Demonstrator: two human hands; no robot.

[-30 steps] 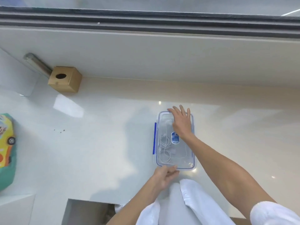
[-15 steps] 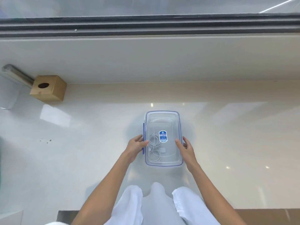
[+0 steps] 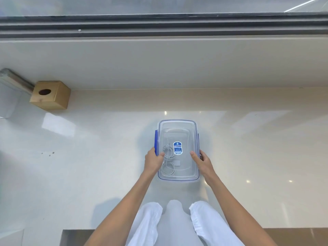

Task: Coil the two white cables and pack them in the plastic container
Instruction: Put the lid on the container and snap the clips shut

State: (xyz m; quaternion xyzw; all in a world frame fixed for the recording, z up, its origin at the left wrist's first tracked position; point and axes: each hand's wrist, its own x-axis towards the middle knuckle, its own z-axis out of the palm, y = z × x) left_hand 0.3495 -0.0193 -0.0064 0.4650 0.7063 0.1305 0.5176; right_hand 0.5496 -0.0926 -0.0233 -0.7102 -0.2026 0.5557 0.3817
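A clear plastic container [image 3: 177,125] with blue side latches lies on the pale glossy floor, its transparent lid on top with a blue label [image 3: 177,147]. Inside, seen through the lid, two coiled white cables [image 3: 167,161] lie at the left, with a small white adapter beside them. My left hand [image 3: 153,161] grips the container's left edge at the blue latch, thumb on the lid. My right hand [image 3: 201,161] grips the right edge in the same way, thumb on top.
A small wooden box [image 3: 50,95] with a round hole stands at the back left against the low beige ledge [image 3: 159,63]. A window track runs along the top. My white-trousered knees [image 3: 177,222] are just below the container.
A second ago my right hand lay flat on the lid and my left hand was at the near end. Both hands have moved to the two long sides; the container sits centred.
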